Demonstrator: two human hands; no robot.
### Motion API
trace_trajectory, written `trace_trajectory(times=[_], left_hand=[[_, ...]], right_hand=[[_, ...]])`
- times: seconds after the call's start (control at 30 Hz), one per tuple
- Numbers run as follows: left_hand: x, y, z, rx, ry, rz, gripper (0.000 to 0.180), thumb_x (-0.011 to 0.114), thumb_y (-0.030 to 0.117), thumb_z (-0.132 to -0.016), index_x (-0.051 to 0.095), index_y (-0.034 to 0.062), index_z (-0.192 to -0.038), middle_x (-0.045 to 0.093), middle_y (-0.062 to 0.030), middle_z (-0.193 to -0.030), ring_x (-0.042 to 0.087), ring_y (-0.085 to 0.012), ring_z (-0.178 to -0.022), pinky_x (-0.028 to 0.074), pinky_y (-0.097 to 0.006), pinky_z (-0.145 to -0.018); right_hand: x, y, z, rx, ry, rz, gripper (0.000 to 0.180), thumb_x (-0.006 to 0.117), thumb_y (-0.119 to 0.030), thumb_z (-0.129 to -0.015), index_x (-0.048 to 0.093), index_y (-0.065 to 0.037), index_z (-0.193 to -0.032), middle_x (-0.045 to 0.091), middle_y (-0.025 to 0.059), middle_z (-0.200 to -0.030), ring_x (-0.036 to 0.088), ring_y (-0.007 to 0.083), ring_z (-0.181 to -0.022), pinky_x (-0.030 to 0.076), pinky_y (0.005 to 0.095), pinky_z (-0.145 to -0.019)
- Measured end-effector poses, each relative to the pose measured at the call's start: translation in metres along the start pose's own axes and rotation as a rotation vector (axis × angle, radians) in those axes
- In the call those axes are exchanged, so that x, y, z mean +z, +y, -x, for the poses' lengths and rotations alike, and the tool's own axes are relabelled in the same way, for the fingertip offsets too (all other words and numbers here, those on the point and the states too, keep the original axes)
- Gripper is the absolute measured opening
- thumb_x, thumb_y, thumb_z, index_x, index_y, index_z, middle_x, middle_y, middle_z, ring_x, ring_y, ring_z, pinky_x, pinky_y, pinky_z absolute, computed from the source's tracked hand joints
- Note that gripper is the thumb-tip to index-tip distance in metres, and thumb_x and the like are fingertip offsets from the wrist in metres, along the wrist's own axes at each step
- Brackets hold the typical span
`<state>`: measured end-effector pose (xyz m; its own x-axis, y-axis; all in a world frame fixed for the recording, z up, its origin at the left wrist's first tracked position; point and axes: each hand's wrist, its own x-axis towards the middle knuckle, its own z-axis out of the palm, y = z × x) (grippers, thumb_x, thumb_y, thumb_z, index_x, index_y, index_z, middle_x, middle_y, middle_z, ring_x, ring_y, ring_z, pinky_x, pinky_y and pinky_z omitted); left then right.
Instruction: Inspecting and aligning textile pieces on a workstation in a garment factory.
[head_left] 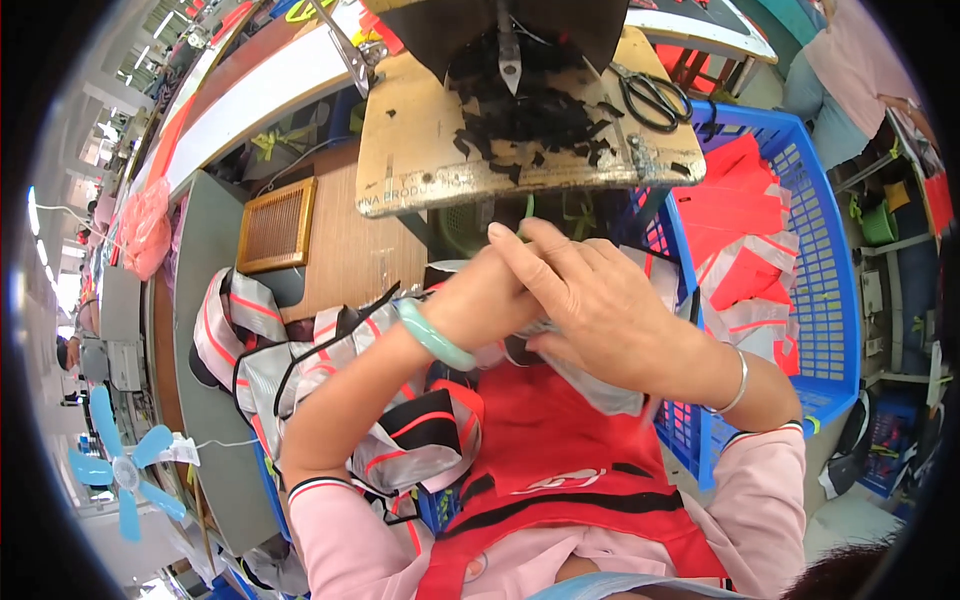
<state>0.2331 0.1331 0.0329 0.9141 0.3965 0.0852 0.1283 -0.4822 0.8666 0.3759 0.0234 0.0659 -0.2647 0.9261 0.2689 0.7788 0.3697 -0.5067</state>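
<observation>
We start with the blue plastic basket (815, 300) at our right, its wall rising beside our right arm and its inside heaped with red and grey fabric pieces (745, 260). It sits tight against our work, so a sweep of the right elbow could drag pieces out over the rim.

Ahead stands the worn wooden board (420, 150), strewn with black fabric scraps (540, 115), with black scissors (652, 97) lying near its right edge, close above the basket. A knock to the board could tip the scissors down into the fabric.

Across our lap lies the red garment with black stripes (560, 450), and to our left a bundle of grey, red and black trimmed pieces (300, 350) hangs over the table edge (205, 300); its loose black cord could snag our left forearm and pull the bundle off.

Our hands meet above the garment. The right hand (610, 310) lies over the left hand (490, 300), fingers half curled, covering a grey piece (600, 385) that trails below. How firmly either hand pinches it we cannot tell; a loose hold could let it slip and twist.
</observation>
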Motion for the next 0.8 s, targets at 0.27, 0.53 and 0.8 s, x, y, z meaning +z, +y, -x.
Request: trace_trajectory(times=[0.27, 0.53, 0.8], left_hand=[[0.039, -0.05, 0.029, 0.141, 0.035, 0.194, 0.027, 0.06, 0.007, -0.083, 0.062, 0.003, -0.111, 0.066, -0.0113, -0.104, 0.062, -0.0213, -0.099, 0.047, -0.035, -0.091], [0.044, -0.054, 0.039, 0.209, 0.129, -0.151, 0.035, 0.067, 0.007, -0.077, 0.063, 0.0123, -0.111, 0.064, -0.0086, -0.095, 0.062, -0.0301, -0.084, 0.049, -0.04, -0.071], [0.013, 0.025, 0.023, 0.501, -0.24, -0.346, 0.037, 0.062, 0.006, -0.071, 0.063, 0.0098, -0.108, 0.062, -0.0113, -0.092, 0.061, -0.0294, -0.09, 0.048, -0.041, -0.08]], right_hand=[[0.015, 0.033, 0.059, 0.271, -0.221, -0.073, 0.035, 0.068, -0.022, -0.082, 0.06, -0.003, -0.109, 0.062, 0.0179, -0.075, 0.061, 0.0365, -0.069, 0.047, 0.0429, -0.064], [-0.028, 0.017, 0.062, 0.195, -0.239, -0.086, 0.018, 0.066, -0.021, -0.082, 0.064, -0.006, -0.093, 0.064, 0.0127, -0.08, 0.062, 0.0333, -0.078, 0.047, 0.0435, -0.067], [-0.058, -0.016, 0.049, -0.17, -0.318, 0.016, 0.011, 0.063, -0.019, -0.078, 0.057, -0.01, -0.08, 0.056, 0.0049, -0.07, 0.058, 0.024, -0.069, 0.042, 0.0366, -0.063]])
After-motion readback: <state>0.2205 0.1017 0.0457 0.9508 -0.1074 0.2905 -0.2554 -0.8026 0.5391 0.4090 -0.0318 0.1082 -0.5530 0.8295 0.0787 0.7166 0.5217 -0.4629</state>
